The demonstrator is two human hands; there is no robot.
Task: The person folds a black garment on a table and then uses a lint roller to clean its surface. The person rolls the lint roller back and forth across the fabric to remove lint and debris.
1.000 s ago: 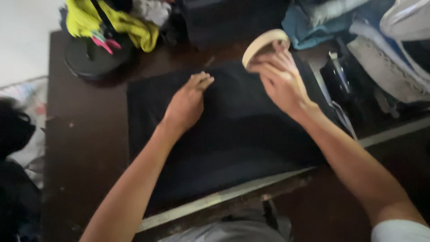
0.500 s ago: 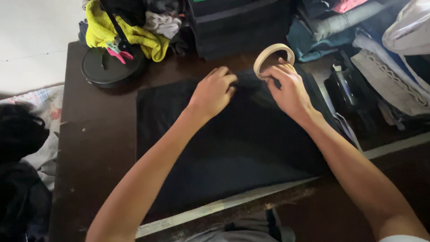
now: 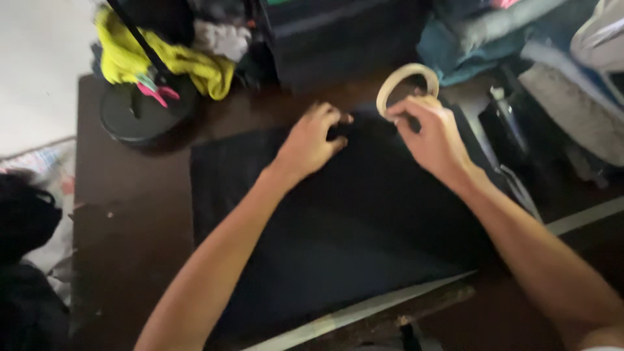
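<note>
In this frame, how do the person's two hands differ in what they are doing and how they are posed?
The right hand holds a pale tape roll upright at the far edge of the black cloth; the left hand holds nothing. The left hand's fingers curl down onto the cloth, while the right hand's fingers pinch the roll's lower rim. The left hand sits nearer the cloth's middle, the right nearer its far right corner. Both are bare and over the same cloth.

You have free room on the near part of the black cloth [image 3: 338, 247] and on the bare counter [image 3: 130, 214] to its left. At the far left, a round black base [image 3: 140, 114] with a yellow cloth [image 3: 169, 62] blocks the corner. Piled clothes [image 3: 552, 71] crowd the far and right edges.
</note>
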